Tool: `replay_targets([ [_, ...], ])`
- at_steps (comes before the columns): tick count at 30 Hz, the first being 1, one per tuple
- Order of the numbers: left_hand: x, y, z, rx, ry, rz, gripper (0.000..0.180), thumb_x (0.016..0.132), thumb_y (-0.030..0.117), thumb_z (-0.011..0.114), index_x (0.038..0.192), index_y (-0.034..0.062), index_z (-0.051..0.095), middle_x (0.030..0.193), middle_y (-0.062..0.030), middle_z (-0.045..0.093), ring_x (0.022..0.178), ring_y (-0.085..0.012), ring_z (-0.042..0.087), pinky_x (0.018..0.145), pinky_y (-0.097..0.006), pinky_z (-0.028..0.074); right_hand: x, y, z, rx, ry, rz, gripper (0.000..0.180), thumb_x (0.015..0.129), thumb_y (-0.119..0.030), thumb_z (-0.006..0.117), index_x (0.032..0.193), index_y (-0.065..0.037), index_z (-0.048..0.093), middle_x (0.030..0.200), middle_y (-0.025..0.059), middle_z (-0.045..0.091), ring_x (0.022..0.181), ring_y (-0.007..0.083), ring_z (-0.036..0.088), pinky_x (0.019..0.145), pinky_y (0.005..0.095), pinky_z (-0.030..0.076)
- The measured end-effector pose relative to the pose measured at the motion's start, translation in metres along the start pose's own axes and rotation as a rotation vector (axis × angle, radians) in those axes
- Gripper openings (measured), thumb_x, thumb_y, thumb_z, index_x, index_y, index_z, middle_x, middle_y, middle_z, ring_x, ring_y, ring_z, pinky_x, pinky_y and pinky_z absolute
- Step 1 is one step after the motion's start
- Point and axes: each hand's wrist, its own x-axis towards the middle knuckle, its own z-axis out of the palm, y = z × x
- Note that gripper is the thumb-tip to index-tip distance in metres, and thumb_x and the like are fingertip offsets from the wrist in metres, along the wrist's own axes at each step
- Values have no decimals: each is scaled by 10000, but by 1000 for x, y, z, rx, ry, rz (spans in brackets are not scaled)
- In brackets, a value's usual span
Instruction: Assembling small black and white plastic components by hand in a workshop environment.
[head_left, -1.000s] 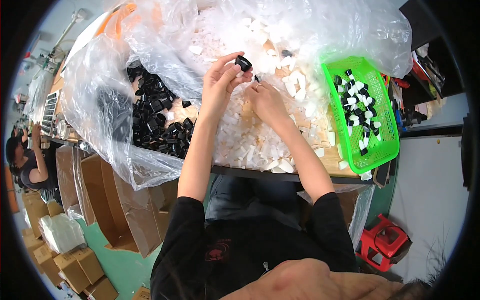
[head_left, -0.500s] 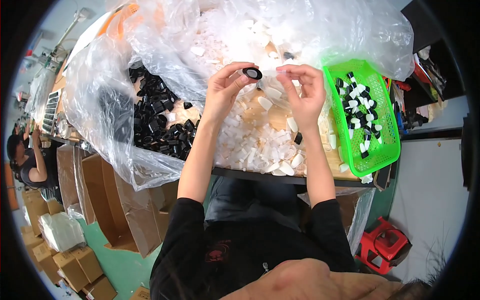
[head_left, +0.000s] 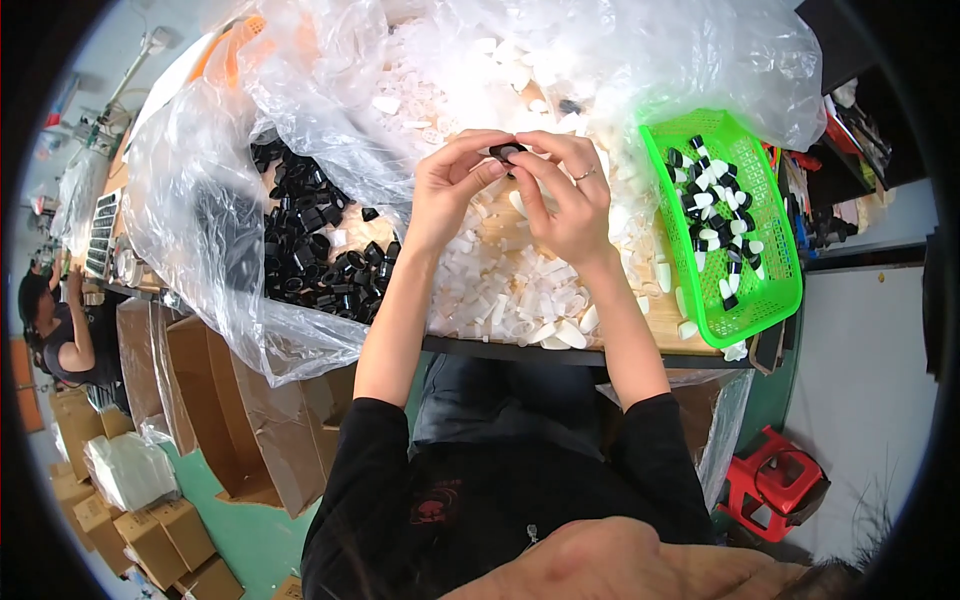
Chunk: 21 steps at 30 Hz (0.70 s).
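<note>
Above the middle of the table, my left hand pinches a black oval plastic cap between thumb and fingers. My right hand, with a ring on one finger, closes on the same cap from the other side. Its fingertips press at the cap's opening, and any small piece under them is hidden. Below the hands lies a heap of small translucent white plastic pieces with white oval-ended pieces among them. A pile of black caps spreads to the left. At the right, a green basket holds several black-and-white assembled pieces.
Clear plastic bags drape over the table's left side and far edge. An open cardboard box stands below on the left, and a red stool is on the floor at lower right. Another person works at far left.
My right hand has moved left, from beside the basket to the black cap, and its fingers now touch it. My left hand keeps its hold in nearly the same place.
</note>
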Motion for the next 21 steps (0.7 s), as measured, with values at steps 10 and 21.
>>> replay_targets([
  [10,4,6,-2,444,-11,122,272,802,-109,662,1060,-27,683,1086,-126,669,1024,-192,616,901,-299,486,-5,13,1,313,-111,325,98,851,-37,626,914,-20,698,1178,103,603,920,211,585,758,306,507],
  [21,1,15,-3,104,5,131,298,807,-80,674,1102,-41,653,1103,-141,676,1051,-217,619,937,-339,487,1,-10,4,217,-18,125,188,808,40,654,985,-21,672,1148,135,607,904,216,641,766,310,541],
])
